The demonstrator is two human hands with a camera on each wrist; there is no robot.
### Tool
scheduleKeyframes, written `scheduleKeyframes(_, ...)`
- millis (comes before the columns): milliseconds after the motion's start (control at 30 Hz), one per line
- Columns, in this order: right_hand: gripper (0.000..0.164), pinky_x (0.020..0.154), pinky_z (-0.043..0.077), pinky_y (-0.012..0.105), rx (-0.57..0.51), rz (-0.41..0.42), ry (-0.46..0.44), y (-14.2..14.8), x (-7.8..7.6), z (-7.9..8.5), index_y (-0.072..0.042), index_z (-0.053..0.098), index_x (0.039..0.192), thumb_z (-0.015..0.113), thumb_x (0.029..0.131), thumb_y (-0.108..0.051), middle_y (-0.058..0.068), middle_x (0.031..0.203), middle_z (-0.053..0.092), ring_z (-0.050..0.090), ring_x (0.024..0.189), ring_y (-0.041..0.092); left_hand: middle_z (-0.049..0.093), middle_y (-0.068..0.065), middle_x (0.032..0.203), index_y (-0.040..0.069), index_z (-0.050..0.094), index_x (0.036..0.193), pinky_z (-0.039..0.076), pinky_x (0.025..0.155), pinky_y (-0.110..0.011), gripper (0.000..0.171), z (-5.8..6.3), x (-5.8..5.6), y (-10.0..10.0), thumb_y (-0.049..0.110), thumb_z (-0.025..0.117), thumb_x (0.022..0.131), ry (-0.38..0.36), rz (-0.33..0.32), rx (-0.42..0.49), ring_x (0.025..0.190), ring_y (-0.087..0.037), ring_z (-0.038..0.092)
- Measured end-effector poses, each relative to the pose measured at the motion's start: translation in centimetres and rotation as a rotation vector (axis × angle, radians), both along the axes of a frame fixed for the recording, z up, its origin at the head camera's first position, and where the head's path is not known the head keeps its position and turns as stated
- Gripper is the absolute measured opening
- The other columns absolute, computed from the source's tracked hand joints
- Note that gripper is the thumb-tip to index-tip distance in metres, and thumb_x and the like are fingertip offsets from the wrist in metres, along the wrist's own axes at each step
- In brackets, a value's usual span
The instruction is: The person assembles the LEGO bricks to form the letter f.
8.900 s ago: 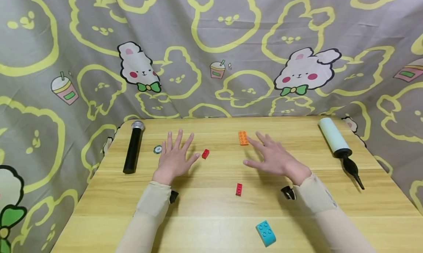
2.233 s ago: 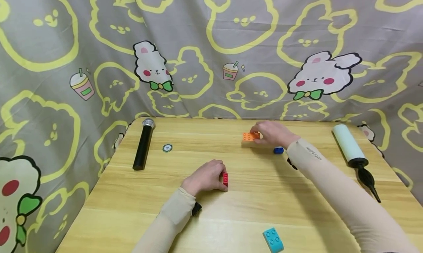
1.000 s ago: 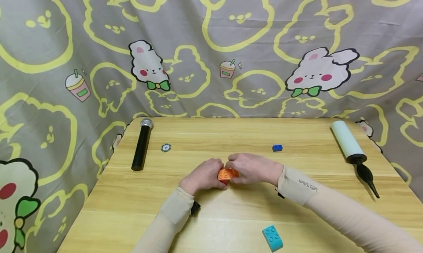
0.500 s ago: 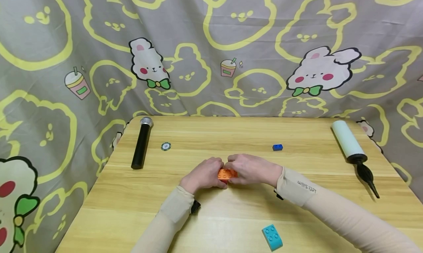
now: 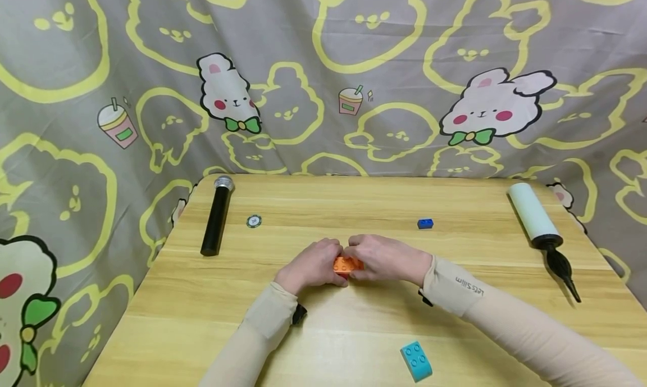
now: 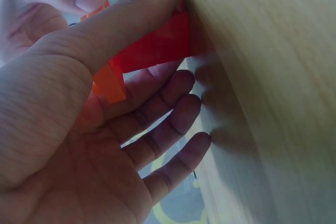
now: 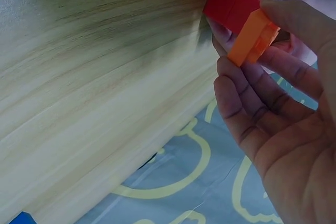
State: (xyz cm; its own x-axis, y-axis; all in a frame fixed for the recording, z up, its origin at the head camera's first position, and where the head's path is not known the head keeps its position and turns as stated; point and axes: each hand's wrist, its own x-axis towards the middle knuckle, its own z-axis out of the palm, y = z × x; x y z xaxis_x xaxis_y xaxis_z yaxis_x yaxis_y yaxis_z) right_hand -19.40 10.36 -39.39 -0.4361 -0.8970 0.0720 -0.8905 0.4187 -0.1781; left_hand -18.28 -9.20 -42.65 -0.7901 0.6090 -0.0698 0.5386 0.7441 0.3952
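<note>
Your left grip [image 5: 312,266] pinches the red block [image 7: 231,4] between thumb and forefinger, its other fingers spread loosely, while your right grip [image 5: 386,258] holds the orange block [image 5: 343,265] between thumb and fingertips. Neither grip has much gap to spare; each is only as wide as the piece in it.

You have the orange block lying across the top of the red block, studs upward, with its far portion overhanging toward your right. They look to be touching, but you cannot tell from these views whether they are fully locked. A seam in the red suggests two small bricks stacked. The pieces sit low over the middle of the counter [image 5: 177,314]; whether the red rests on it is unclear.

Expect both to handle as light, stiff, smooth plastic, unlikely to break but apt to twist if pressed off-centre. Take the red by its flat sides, low down, and the orange by its edges, keeping fingertips out of the joint.

Beyond your hands, a blue block [image 5: 425,223] lies past your right wrist, and a teal block [image 5: 417,361] lies closer to you. Farther out are a chip [image 5: 254,221] and a microphone [image 5: 216,221] on your left, and a hand pump [image 5: 533,214] on your right. Patterned cloth [image 5: 283,27] hangs behind.
</note>
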Motion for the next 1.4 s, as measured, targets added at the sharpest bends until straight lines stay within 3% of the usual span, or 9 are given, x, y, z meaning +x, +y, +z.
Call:
scheduleKeyframes(367, 0.024, 0.058, 0.04, 0.021, -0.008, -0.044, -0.056, 0.2, 0.1, 0.2, -0.011, 0.068, 0.099, 0.078, 0.085, -0.027, -0.003, 0.079, 0.051, 0.044, 0.064, 0.008, 0.052, 0.006, 0.087, 0.008, 0.063, 0.101, 0.043, 0.072, -0.027, 0.047, 0.2, 0.1, 0.0, 0.033, 0.089, 0.072, -0.015, 0.012, 0.004, 0.083, -0.014, 0.049)
scheduleKeyframes(600, 0.038, 0.069, 0.051, 0.029, -0.05, -0.131, -0.081, 2.3, -1.0, 1.3, -0.008, 0.071, 0.109, 0.077, 0.086, -0.037, 0.003, 0.097, 0.065, 0.062, 0.081, 0.014, 0.052, 0.007, 0.087, 0.009, 0.064, 0.095, 0.043, 0.07, -0.026, 0.043, 0.2, 0.2, 0.0, 0.036, 0.089, 0.072, -0.006, 0.0, -0.016, 0.082, -0.013, 0.049)
scheduleKeyframes(733, 0.036, 0.068, 0.053, 0.034, -0.072, -0.251, -0.034, 5.1, -2.6, 2.2, -0.006, 0.071, 0.109, 0.08, 0.083, -0.03, 0.006, 0.099, 0.068, 0.065, 0.083, 0.019, 0.053, 0.007, 0.088, 0.01, 0.064, 0.096, 0.043, 0.073, -0.027, 0.041, 0.1, 0.2, -0.1, 0.035, 0.088, 0.073, -0.003, -0.003, -0.022, 0.084, -0.013, 0.05)
scheduleKeyframes(867, 0.036, 0.068, 0.054, 0.041, -0.066, -0.419, 0.02, 8.6, -4.5, 2.0, -0.003, 0.071, 0.107, 0.081, 0.082, -0.027, 0.008, 0.093, 0.069, 0.066, 0.081, 0.022, 0.052, 0.008, 0.088, 0.011, 0.064, 0.096, 0.043, 0.074, -0.027, 0.04, 0.0, 0.2, -0.2, 0.036, 0.088, 0.073, 0.007, -0.003, -0.021, 0.086, -0.013, 0.05)
scheduleKeyframes(1100, 0.049, 0.071, 0.052, 0.051, 0.011, -0.813, -0.075, 13.0, -6.1, 0.0, 0.006, 0.067, 0.108, 0.072, 0.088, -0.039, 0.022, 0.097, 0.069, 0.065, 0.083, 0.034, 0.051, 0.009, 0.086, 0.012, 0.064, 0.093, 0.042, 0.072, -0.026, 0.039, -0.1, 0.1, -0.1, 0.035, 0.088, 0.073, 0.008, 0.002, -0.015, 0.084, -0.013, 0.049)
scheduleKeyframes(1233, 0.055, 0.054, 0.046, 0.041, 0.036, -0.965, -0.184, 13.6, -6.1, -1.1, 0.001, 0.064, 0.082, 0.069, 0.087, -0.054, 0.016, 0.071, 0.06, 0.053, 0.06, 0.023, 0.051, 0.009, 0.087, 0.012, 0.064, 0.094, 0.042, 0.072, -0.027, 0.04, -0.1, 0.1, -0.1, 0.035, 0.088, 0.073, -0.003, 0.005, -0.008, 0.085, -0.013, 0.049)
scheduleKeyframes(1333, 0.056, 0.045, 0.033, 0.031, 0.053, -1.025, -0.253, 13.4, -5.9, -1.6, -0.01, 0.054, 0.064, 0.067, 0.085, -0.06, 0.004, 0.056, 0.041, 0.036, 0.05, 0.015, 0.051, 0.009, 0.087, 0.012, 0.063, 0.095, 0.042, 0.073, -0.027, 0.04, -0.1, 0.2, -0.2, 0.035, 0.088, 0.073, -0.011, 0.013, -0.002, 0.085, -0.013, 0.049)
scheduleKeyframes(1400, 0.057, 0.043, 0.031, 0.029, 0.059, -1.049, -0.262, 13.2, -5.8, -1.8, -0.013, 0.051, 0.06, 0.067, 0.084, -0.062, 0.001, 0.054, 0.039, 0.035, 0.048, 0.014, 0.052, 0.009, 0.087, 0.012, 0.063, 0.094, 0.042, 0.073, -0.027, 0.04, -0.1, 0.2, -0.2, 0.035, 0.088, 0.073, -0.013, 0.017, 0.001, 0.086, -0.014, 0.049)
